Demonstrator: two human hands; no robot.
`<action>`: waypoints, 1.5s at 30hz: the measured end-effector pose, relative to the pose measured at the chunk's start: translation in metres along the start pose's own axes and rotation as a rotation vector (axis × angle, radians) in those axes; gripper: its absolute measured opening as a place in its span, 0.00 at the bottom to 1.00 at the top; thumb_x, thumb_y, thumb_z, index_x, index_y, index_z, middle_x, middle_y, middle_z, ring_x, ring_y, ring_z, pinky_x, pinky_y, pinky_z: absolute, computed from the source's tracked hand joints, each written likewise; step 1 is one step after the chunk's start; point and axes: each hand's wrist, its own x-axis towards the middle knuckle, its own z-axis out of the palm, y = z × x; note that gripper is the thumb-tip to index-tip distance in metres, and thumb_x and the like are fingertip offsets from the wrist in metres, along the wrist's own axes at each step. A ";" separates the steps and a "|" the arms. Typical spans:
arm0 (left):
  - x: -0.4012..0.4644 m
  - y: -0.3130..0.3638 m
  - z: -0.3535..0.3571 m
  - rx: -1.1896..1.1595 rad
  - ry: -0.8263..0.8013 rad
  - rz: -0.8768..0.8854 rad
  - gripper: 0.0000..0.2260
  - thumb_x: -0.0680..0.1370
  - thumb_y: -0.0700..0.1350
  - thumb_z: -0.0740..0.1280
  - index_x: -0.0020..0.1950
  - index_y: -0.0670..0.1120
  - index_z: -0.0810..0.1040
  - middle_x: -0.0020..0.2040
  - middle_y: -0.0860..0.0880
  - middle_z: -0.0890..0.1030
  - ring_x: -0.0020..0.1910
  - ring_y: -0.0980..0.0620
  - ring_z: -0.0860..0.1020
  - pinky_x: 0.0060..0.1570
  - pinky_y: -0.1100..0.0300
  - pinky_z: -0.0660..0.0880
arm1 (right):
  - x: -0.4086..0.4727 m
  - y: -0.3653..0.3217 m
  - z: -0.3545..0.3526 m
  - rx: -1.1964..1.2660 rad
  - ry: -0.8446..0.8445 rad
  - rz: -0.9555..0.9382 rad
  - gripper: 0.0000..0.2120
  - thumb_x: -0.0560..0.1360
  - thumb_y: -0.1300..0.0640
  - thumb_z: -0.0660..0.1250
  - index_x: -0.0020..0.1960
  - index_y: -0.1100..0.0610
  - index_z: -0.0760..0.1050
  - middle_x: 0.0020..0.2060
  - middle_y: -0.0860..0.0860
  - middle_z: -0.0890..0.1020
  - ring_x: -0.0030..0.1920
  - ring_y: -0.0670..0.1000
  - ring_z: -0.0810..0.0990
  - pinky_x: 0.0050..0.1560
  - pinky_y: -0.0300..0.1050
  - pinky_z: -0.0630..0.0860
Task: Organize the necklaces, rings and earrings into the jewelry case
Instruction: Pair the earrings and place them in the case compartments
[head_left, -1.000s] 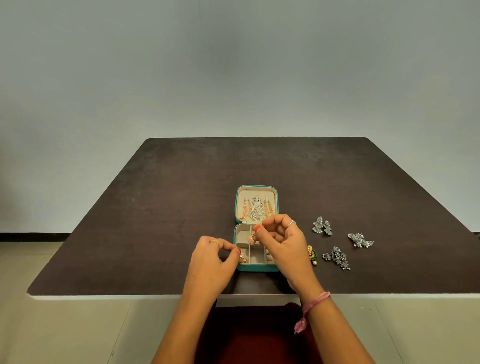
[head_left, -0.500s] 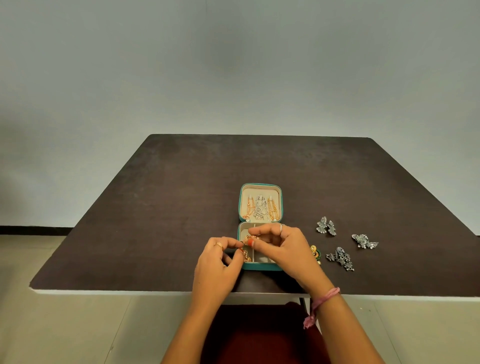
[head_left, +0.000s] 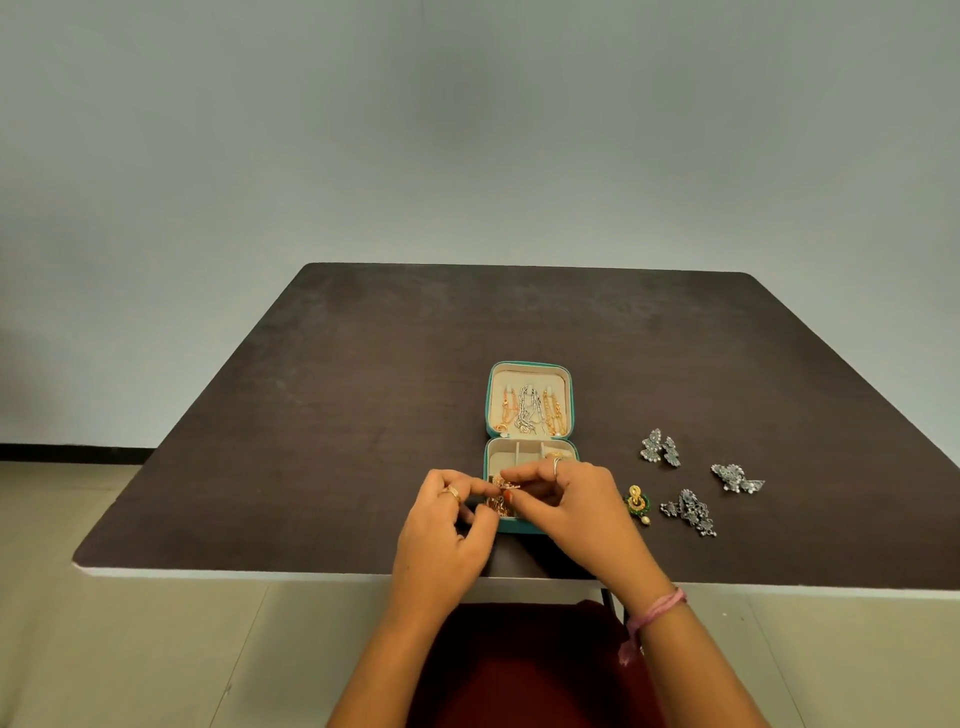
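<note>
On the dark tabletop (head_left: 322, 415), near its front edge, the open jewelry case (head_left: 530, 441) lies while the left hand (head_left: 441, 530) and right hand (head_left: 576, 509) together pinch a small gold earring (head_left: 506, 486) over its front-left compartment, apparently to seat it, with silver earrings (head_left: 691, 512) waiting toward the right edge

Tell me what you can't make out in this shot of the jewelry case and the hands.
All in the head view:
- Gold piece pinched between left hand and right hand: too small to tell earring from ring.
- Case front compartments: hidden by both hands.
- Chains in the lid: too small to count.
- Silver earrings on the table: too fine to see detail.
- Green earring: its mate isn't visible.
</note>
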 end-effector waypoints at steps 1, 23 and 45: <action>0.000 0.000 0.000 -0.012 0.005 -0.003 0.08 0.76 0.41 0.66 0.47 0.55 0.78 0.47 0.58 0.73 0.44 0.60 0.75 0.40 0.70 0.73 | -0.001 -0.001 0.001 -0.017 0.009 0.003 0.10 0.72 0.60 0.72 0.53 0.53 0.83 0.42 0.45 0.84 0.43 0.40 0.83 0.47 0.29 0.76; 0.002 -0.003 0.003 0.115 -0.079 0.013 0.19 0.74 0.52 0.53 0.58 0.54 0.78 0.52 0.63 0.70 0.48 0.64 0.74 0.53 0.55 0.75 | -0.008 -0.015 0.006 -0.275 0.089 -0.022 0.05 0.72 0.54 0.72 0.46 0.52 0.84 0.40 0.45 0.83 0.34 0.36 0.75 0.39 0.24 0.70; 0.007 0.001 0.001 0.084 -0.074 -0.034 0.15 0.78 0.47 0.55 0.55 0.52 0.79 0.52 0.61 0.72 0.50 0.66 0.74 0.47 0.66 0.72 | -0.020 0.014 0.024 -0.536 0.372 -0.247 0.05 0.69 0.51 0.75 0.43 0.50 0.83 0.37 0.44 0.78 0.40 0.46 0.73 0.36 0.43 0.73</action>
